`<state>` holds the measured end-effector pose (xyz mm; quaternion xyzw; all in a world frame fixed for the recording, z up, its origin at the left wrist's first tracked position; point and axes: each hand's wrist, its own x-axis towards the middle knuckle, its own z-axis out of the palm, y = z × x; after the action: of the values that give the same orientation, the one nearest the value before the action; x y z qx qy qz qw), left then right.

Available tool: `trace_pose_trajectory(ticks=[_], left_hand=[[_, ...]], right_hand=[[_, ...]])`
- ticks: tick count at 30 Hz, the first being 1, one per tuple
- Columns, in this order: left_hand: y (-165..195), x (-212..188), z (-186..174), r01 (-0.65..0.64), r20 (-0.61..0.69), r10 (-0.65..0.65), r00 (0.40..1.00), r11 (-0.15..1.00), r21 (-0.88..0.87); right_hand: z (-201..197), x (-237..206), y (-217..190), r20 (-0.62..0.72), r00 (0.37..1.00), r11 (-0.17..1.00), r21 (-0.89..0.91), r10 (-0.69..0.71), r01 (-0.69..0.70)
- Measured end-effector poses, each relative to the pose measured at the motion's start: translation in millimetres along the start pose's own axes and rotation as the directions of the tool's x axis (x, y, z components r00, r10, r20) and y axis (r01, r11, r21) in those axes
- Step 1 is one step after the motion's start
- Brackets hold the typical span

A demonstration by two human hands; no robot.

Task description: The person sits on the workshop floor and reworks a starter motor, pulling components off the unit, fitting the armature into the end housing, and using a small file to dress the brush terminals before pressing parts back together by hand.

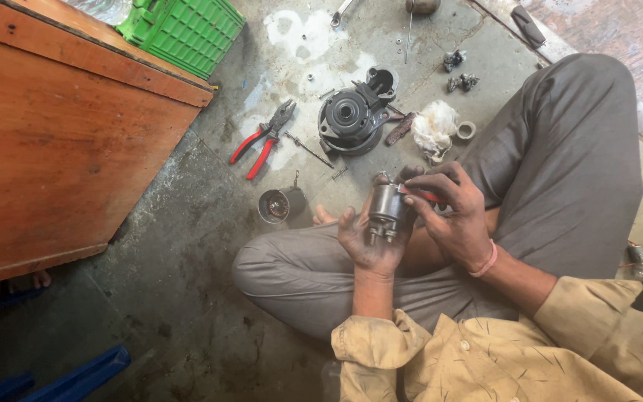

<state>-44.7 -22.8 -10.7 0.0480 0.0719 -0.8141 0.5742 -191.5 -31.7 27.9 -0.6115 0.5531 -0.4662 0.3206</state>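
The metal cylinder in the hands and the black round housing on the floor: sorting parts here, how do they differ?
The metal cylinder is held in the left hand, with the right hand on it; the black round housing lies untouched on the floor. The cylinder is grey and narrow; the housing is dark, wider and flatter. Both look like worn metal machine parts.

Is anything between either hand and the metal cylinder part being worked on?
Nothing visible. The left hand cradles the metal cylinder from below, and the right hand presses a red-handled tool against its top. Pliers lie apart on the floor.
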Motion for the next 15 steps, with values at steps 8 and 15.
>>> trace_pose_trajectory(ticks=[8, 15], left_hand=[[-3, -1, -17, 0.03, -0.142, -0.032, 0.989, 0.999, -0.018], [-9, -3, -17, 0.018, -0.006, -0.017, 1.0, 0.917, 0.399]], right_hand=[[3, -3, 7, 0.059, 0.974, 0.96, 0.166, 0.219, -0.226], [9, 4, 10, 0.171, 0.808, 0.72, 0.379, 0.563, -0.582]])
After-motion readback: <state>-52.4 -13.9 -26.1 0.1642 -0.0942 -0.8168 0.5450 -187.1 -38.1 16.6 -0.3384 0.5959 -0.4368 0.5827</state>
